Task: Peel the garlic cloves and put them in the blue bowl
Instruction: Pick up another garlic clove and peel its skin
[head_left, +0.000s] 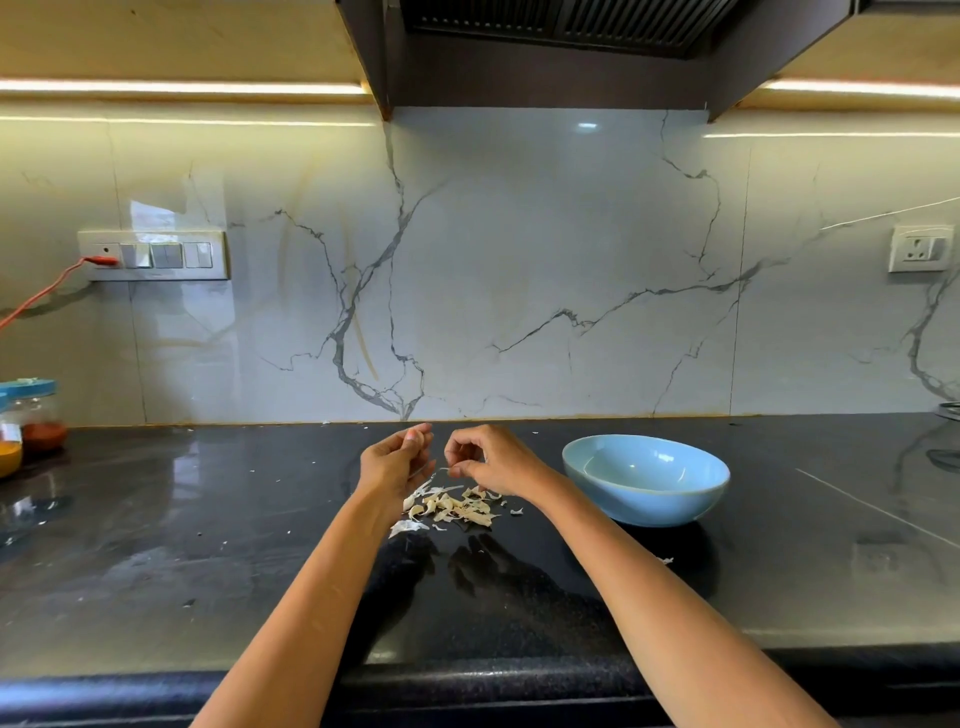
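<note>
Hovering above the black countertop (208, 519), the left hand (397, 460) curls its fingers round what I take to be a garlic clove, largely hidden. The right hand (488, 460) pinches a thin strip of skin (444, 470), probably tearing it away. Both work directly over the pile of peels (452, 506), so scraps fall together. The blue bowl (645, 480) waits just right, within easy reach; no cloves are visible inside it.

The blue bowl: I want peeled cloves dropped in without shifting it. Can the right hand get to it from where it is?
Probably yes. The blue bowl sits just right of the right hand on the counter, open side up, with nothing between them. The hand pinches a strip of garlic skin.
</note>
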